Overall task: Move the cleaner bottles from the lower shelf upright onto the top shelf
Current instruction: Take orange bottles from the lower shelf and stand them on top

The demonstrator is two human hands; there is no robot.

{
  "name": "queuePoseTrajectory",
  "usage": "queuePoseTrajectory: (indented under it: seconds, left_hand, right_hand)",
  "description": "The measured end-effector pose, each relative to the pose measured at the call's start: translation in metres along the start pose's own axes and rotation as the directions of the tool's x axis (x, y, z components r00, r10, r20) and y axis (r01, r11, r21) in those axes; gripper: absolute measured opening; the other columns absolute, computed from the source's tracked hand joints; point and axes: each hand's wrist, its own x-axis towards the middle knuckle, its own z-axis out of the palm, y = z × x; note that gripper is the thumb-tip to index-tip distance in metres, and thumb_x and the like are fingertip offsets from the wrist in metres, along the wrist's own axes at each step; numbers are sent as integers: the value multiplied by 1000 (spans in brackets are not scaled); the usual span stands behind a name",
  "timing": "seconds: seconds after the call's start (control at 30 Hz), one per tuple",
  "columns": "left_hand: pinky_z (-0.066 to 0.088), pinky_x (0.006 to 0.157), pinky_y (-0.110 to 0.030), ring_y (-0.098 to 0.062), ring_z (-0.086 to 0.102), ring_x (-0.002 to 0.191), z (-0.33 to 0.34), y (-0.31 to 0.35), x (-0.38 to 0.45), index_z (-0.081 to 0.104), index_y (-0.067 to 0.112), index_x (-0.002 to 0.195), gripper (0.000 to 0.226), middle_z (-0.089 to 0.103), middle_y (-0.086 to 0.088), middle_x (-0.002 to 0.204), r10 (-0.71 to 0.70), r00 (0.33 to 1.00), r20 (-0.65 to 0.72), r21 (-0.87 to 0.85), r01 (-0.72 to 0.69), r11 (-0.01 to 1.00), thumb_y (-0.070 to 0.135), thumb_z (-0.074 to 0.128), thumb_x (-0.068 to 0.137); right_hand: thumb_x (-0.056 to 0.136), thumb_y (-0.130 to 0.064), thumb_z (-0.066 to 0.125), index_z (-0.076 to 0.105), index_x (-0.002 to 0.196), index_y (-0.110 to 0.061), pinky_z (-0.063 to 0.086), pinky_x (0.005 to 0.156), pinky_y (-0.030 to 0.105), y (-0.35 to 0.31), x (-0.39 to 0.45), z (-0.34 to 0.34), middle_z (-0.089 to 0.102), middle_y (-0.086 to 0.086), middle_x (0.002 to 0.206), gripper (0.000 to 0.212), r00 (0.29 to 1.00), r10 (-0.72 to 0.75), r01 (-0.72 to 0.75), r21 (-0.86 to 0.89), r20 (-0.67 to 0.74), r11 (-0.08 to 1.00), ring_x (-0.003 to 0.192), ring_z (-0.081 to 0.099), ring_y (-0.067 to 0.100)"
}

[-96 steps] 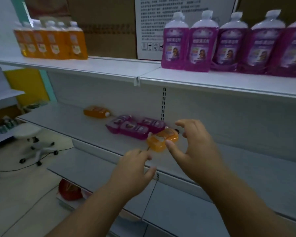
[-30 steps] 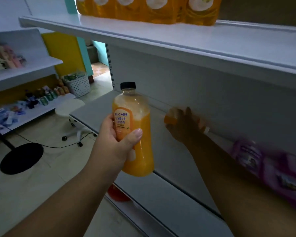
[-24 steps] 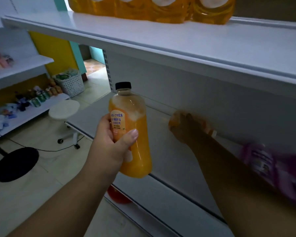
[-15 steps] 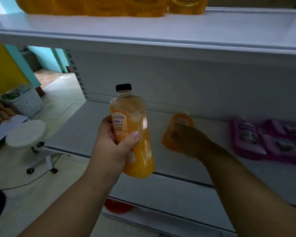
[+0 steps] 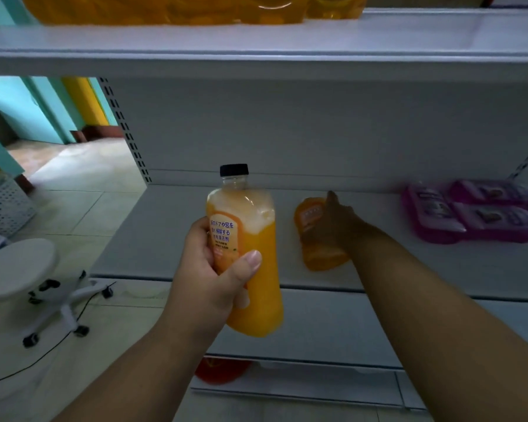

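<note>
L hand (image 5: 208, 278) grips an orange cleaner bottle (image 5: 250, 269) upright, black cap up, held in front of the lower shelf (image 5: 165, 239) front edge. R hand (image 5: 333, 226) is wrapped on a 2nd orange bottle (image 5: 314, 239) lying flat mid-shelf. Purple bottles (image 5: 470, 214) lie flat near the shelf's right end, by the back wall. More orange bottles (image 5: 165, 7) stand on top shelf (image 5: 256, 41). Stool (image 5: 19, 269) on floor at left.

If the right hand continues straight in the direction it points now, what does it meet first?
The right hand already rests on the lying orange bottle; straight beyond, it would probably meet the shelf's back panel, though depth is unclear.
</note>
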Motion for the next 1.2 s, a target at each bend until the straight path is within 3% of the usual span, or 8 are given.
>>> queuePoseTrajectory:
  seconds: [0.2, 0.3, 0.43, 0.57, 0.67, 0.8, 0.97, 1.2]
  left_hand:
    - [56, 68, -22, -12, 70, 96, -1, 14, -19, 49, 39, 124, 75, 71, 11, 106, 74, 997, -20, -4, -74, 997, 51, 77, 55]
    - [58, 71, -29, -16, 69, 99, 7, 23, -36, 48, 36, 129, 80, 69, 7, 110, 128, 991, -24, 25, -128, 992, 52, 77, 56]
    - [56, 70, -21, -13, 69, 98, 27, 35, -64, 48, 38, 129, 78, 68, 11, 110, 201, 978, -58, 42, -199, 979, 53, 77, 57]
    - [55, 65, -17, -4, 67, 97, 50, 47, -99, 45, 47, 122, 72, 66, 22, 107, 237, 963, -126, 81, -229, 970, 58, 74, 56]
    - [54, 62, -19, 1, 65, 97, 68, 62, -126, 44, 57, 117, 69, 63, 28, 107, 267, 951, -154, 141, -247, 959, 64, 72, 55]
    - [52, 70, -24, 2, 64, 98, 87, 87, -153, 41, 66, 114, 65, 61, 29, 109, 374, 915, -153, 190, -344, 920, 66, 72, 57]
    - [52, 58, -11, 3, 64, 96, 96, 141, -160, 42, 70, 108, 62, 62, 28, 104, 499, 856, -133, 208, -468, 859, 64, 75, 56]
    - [52, 54, -10, 6, 62, 97, 84, 193, -119, 41, 67, 113, 70, 60, 31, 105, 607, 781, -145, 232, -569, 789, 68, 74, 52]
  right_hand:
    - [65, -40, 86, -11, 152, -42, 39, 82, 28, -6, -49, 28, 42, 7, 142, 130, 926, -256, 329, 259, -279, 908, 115, 53, 22]
    - [64, -42, 85, -1, 151, -46, 44, 73, 26, -1, -82, 19, 55, -6, 126, 122, 879, -308, 440, 371, -363, 818, 103, 56, 11]
    - [68, -42, 85, 16, 153, -35, 51, 87, 34, 28, -123, 12, 51, -11, 122, 110, 871, -363, 483, 439, -330, 758, 107, 55, 12]
    - [74, -19, 84, 52, 128, -33, 59, 80, 36, 71, -163, 2, 67, 2, 117, 64, 879, -384, 458, 726, -283, 512, 98, 69, 15]
    - [73, -15, 84, 47, 138, -26, 59, 78, 39, 100, -196, -19, 66, 9, 120, 75, 856, -437, 441, 831, -276, 340, 101, 70, 23]
    - [72, -26, 83, 35, 146, -34, 57, 85, 44, 112, -239, -58, 61, 4, 128, 89, 746, -515, 608, 747, -422, 269, 109, 66, 21]
    - [78, -29, 79, 29, 136, -65, 58, 84, 40, 86, -281, -115, 56, -4, 130, 85, 572, -608, 783, 588, -550, 205, 111, 64, 14]
    - [82, -27, 78, 24, 136, -61, 60, 77, 31, 26, -276, -168, 53, -15, 122, 83, 412, -576, 910, 342, -706, 232, 105, 64, 10]
